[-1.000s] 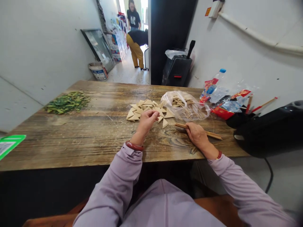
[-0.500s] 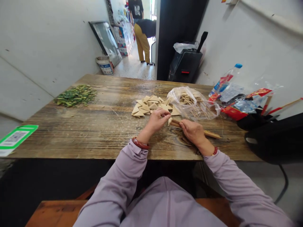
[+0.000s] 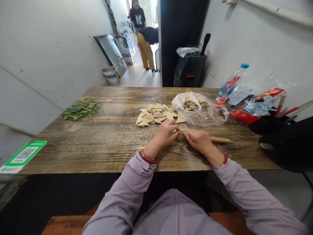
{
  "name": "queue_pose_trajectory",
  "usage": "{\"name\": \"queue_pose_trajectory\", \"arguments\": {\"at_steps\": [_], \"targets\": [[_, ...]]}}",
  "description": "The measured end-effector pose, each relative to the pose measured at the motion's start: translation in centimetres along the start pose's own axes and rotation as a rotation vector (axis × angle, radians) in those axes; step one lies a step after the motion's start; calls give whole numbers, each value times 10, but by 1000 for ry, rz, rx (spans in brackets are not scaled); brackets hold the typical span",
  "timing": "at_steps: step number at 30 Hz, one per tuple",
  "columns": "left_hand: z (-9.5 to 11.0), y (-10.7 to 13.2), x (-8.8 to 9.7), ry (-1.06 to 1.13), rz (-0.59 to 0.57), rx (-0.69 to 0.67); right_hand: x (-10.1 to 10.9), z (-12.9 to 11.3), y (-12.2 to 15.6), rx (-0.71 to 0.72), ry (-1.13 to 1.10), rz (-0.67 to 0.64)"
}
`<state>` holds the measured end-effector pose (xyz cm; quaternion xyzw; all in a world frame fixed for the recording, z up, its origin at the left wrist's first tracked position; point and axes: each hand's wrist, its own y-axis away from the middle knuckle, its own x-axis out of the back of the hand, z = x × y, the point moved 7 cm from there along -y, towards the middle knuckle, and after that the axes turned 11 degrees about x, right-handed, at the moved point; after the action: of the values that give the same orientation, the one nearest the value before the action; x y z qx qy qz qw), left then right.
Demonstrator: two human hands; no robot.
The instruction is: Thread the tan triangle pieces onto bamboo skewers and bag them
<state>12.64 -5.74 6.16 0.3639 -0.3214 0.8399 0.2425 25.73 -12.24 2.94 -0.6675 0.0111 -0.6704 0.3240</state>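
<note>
A bundle of thin wooden skewers (image 3: 221, 140) lies low over the table, gripped near its left end by my right hand (image 3: 200, 141). Its longer end sticks out to the right beyond my palm. My left hand (image 3: 167, 132) is at the bundle's left tips, thumb and fingers pinched together; whatever they hold is hidden behind them. Just beyond my left hand is a heap of flat beige triangular pieces (image 3: 157, 115). To its right, a clear plastic bag (image 3: 179, 101) contains more beige triangles on skewers.
The wooden table (image 3: 110, 147) carries a pile of green leaves (image 3: 82, 108) at left and a green-framed code card (image 3: 24, 156). At right stand a water bottle (image 3: 231, 81), red-and-clear packaging (image 3: 246, 117) and a black container (image 3: 281, 147). Two people are beyond the doorway.
My left hand has closed in on the skewer tips, covering the beige triangle that showed there. My right hand keeps its grip on the bundle. The view has tilted slightly.
</note>
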Motion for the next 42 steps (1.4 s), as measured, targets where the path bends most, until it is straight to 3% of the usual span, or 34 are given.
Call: {"name": "queue_pose_trajectory", "arguments": {"at_steps": [9,16,26,35,42], "targets": [[16,4,-3,-303,-13,-118,0,1,0,-10,-14,-17],[19,5,-3,-367,2,-116,-1,2,1,-4,-14,-23],[0,-1,17,-174,78,-10,-1,13,8,-56,-16,-3],[-60,-1,69,251,392,335,9,42,36,-118,68,-22],[-68,6,75,329,525,428,15,65,66,-84,102,-82]]}}
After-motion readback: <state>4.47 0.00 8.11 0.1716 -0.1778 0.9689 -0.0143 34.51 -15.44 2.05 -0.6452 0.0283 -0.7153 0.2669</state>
